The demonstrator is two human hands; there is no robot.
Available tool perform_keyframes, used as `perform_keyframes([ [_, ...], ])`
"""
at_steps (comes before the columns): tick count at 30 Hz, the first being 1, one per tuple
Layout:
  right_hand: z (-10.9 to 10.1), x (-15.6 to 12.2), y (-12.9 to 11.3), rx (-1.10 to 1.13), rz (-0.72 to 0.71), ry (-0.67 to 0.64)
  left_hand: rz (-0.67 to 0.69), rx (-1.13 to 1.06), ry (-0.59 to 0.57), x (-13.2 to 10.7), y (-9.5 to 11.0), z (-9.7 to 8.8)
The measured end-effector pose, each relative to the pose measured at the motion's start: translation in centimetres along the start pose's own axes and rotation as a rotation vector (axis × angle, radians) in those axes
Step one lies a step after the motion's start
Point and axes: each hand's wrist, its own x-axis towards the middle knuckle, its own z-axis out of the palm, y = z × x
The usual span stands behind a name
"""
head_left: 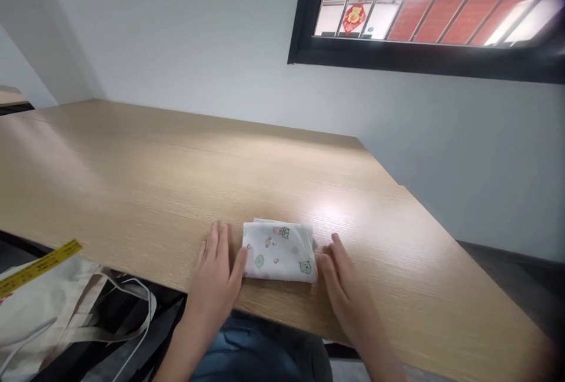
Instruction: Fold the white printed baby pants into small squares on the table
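A small folded cloth with cartoon prints lies near the front edge of the wooden counter. The left hand rests flat beside it, fingers open, thumb touching its left edge. The right hand lies open against its right edge, gripping nothing. Squaring the fold well calls for even pressure from both sides, with the edges kept aligned.

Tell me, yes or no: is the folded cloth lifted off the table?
No. The folded cloth lies flat on the wooden table, with the left hand and right hand resting beside it.
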Motion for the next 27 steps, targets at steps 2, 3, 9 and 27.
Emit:
perform_keyframes([
  [2,-0.9,-1.2,0.3,0.024,0.044,0.161,-0.027,-0.109,-0.003,0.7,0.0,-0.6],
  [3,-1.0,-1.9,0.1,0.032,0.017,0.212,-0.017,-0.156,-0.017,1.3,0.4,-0.9],
  [9,0.7,-4.2,-1.9,0.063,-0.326,0.033,0.227,-0.271,-0.179,4.9,3.4,-1.7],
  [27,1.2,2.2,-4.8,0.297,-0.034,-0.289,-0.085,-0.353,-0.114,-0.3,3.2,-1.0],
])
